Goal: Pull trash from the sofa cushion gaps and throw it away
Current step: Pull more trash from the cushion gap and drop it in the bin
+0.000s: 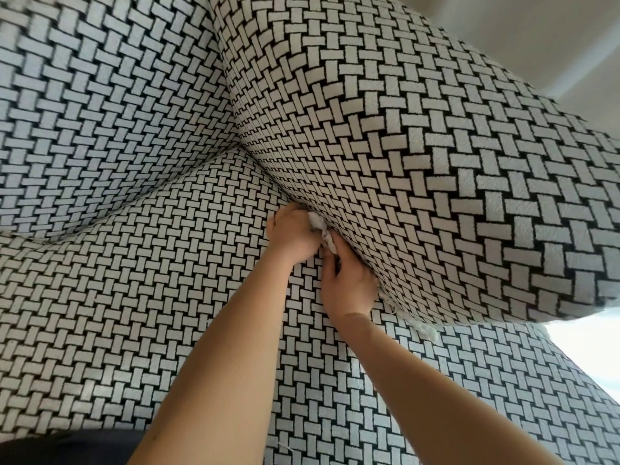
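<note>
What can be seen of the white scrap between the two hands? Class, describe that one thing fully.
The white scrap looks like thin, crumpled tissue or paper, bunched above and trailing to a ragged strip below. It sits in the gap where the seat cushion meets the side cushion, and is partly hidden there. The left hand grips its upper bunch. The right hand reaches its lower end, though a pinch cannot be confirmed.
</note>
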A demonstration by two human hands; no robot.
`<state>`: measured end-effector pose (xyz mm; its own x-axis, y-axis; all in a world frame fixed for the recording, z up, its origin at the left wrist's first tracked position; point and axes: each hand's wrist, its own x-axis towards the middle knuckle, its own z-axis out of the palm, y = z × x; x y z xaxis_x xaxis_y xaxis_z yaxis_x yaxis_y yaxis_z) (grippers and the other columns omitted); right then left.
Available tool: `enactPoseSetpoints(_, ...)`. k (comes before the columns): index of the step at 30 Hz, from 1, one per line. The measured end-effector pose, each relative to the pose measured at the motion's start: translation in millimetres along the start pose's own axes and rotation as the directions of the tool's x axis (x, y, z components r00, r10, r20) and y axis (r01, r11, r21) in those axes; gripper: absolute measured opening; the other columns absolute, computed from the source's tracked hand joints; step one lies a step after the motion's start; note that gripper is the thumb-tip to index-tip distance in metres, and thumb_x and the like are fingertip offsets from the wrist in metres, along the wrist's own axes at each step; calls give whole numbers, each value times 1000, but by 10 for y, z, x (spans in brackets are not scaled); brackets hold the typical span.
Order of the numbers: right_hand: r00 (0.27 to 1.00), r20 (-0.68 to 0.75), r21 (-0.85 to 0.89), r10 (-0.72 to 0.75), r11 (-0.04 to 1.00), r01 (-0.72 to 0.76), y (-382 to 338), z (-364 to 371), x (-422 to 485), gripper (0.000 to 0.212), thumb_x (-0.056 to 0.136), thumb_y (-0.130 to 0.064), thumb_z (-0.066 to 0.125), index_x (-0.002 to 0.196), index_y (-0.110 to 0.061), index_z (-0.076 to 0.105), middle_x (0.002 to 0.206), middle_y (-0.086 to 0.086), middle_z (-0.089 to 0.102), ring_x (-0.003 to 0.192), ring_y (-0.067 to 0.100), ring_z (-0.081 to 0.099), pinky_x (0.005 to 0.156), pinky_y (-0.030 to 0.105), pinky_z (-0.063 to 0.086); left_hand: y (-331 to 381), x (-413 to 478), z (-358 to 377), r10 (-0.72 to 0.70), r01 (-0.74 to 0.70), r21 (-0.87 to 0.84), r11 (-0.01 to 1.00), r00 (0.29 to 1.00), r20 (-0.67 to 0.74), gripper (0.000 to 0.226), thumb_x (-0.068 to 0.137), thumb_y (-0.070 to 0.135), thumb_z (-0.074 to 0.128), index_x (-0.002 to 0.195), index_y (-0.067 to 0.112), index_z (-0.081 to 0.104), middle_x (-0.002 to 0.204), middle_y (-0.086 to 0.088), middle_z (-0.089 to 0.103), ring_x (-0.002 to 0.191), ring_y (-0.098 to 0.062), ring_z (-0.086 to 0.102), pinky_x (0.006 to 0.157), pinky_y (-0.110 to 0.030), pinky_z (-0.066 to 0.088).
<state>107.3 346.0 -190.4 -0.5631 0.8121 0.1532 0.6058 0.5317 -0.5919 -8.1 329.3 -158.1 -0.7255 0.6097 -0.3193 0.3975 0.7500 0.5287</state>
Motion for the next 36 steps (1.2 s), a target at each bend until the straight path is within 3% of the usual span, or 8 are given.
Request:
enactPoseSetpoints(5, 977, 193, -40, -92, 994, 101, -22, -86, 34, 50, 95, -23, 41, 143, -31, 29, 142, -6, 44, 124, 20, 48, 99, 38, 41, -2, -265, -58, -40, 41, -136, 990, 999, 8, 25, 91, 15, 47, 112, 12, 59, 119, -8, 57, 108, -26, 54, 90, -32, 41)
enactPoseSetpoints(11, 860, 310, 46, -404, 910, 411, -208, -176, 8, 38, 94, -19, 34, 132, -19, 41, 119, 7, 55, 69, 27, 62, 52, 37, 52, -123, -653, -245, -151, 148, -473, 868, 988, 31, 20, 96, 8, 38, 96, 11, 58, 78, -5, 57, 60, -8, 48, 46, -13, 38)
enactPoseSetpoints(16, 762, 319, 216, -563, 826, 520, -573, -102, -210, 45, 91, -22, 26, 128, -7, 48, 111, 12, 57, 67, 26, 63, 53, 39, 56, -442, -1040, -500, -250, 213, -640, 739, 968, 33, 18, 95, 14, 40, 94, 11, 58, 92, -11, 60, 83, -23, 56, 78, -32, 47)
enactPoseSetpoints(19, 695, 291, 242, -658, 753, 612, -872, -11, -352, 51, 89, -29, 17, 123, -10, 50, 107, 9, 58, 62, 25, 62, 48, 37, 55, -667, -1293, -738, -254, 177, -815, 552, 966, 37, 17, 91, 12, 38, 85, 11, 54, 88, -11, 53, 79, -21, 50, 76, -30, 43)
enactPoseSetpoints(22, 626, 306, 269, -718, 696, 666, -1242, 49, -546, 50, 89, -30, 15, 119, -10, 50, 103, 9, 58, 58, 25, 61, 48, 37, 55, -895, -1540, -985, -297, 119, -868, 482, 954, -34, 42, 97, 41, 27, 82, 11, 52, 82, -9, 52, 75, -18, 48, 74, -32, 42)
enactPoseSetpoints(27, 457, 363, 299, -812, 566, 768, -1913, 170, -928, 29, 94, -14, 41, 122, -12, 48, 105, 10, 56, 59, 31, 62, 51, 40, 54, -1367, -1936, -1341, -573, 135, -848, 512, 790, -220, 67, 92, 63, 21, 90, 8, 60, 85, -12, 60, 75, -19, 54, 73, -34, 47)
enactPoseSetpoints(32, 266, 425, 368, -866, 433, 823, -2626, 292, -1488, 30, 92, -8, 48, 122, -5, 48, 109, 13, 55, 76, 35, 63, 62, 42, 53, -2004, -2471, -1668, -727, 162, -858, 487, 620, -295, 47, 97, 40, 33, 105, 5, 62, 99, -15, 63, 91, -28, 61, 84, -42, 50)
enactPoseSetpoints(36, 88, 505, 445, -859, 346, 826, -3161, 449, -2026, 34, 93, -6, 45, 126, -5, 43, 111, 16, 53, 90, 34, 61, 74, 40, 51, -2643, -2981, -1831, -795, 164, -860, 483, 493, -353, 36, 97, 24, 37, 73, 7, 58, 82, -14, 60, 81, -27, 57, 78, -36, 46)
